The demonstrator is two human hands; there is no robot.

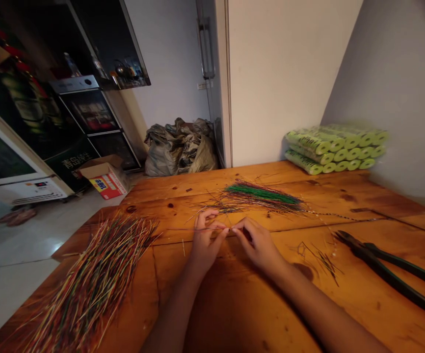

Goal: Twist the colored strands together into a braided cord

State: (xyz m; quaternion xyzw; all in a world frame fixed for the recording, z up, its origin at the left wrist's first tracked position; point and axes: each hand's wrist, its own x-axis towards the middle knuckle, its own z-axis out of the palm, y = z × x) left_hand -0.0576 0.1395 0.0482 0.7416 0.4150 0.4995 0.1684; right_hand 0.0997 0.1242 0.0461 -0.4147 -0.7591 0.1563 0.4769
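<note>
Over the middle of the wooden table [212, 304], my left hand [207, 235] pinches a thin dark wire [177, 229] that sticks out to the left. Its thumb and index finger meet near the wire's right end. Close beside it, my right hand [254, 240] is closed, thumb against index finger, at that same end. What lies between its fingertips is too small to make out. Just beyond both hands lies a bundle of green and reddish wires [264, 193]. A large heap of multicoloured wires [102, 279] spreads at the left.
Pliers with dark handles [382, 264] lie at the right, near some short wire scraps [325, 262]. A thin beaded-looking strand [330, 214] runs across the table. Stacked green rolls [337, 147] stand against the wall. A cardboard box [107, 179] and sacks [179, 147] are on the floor.
</note>
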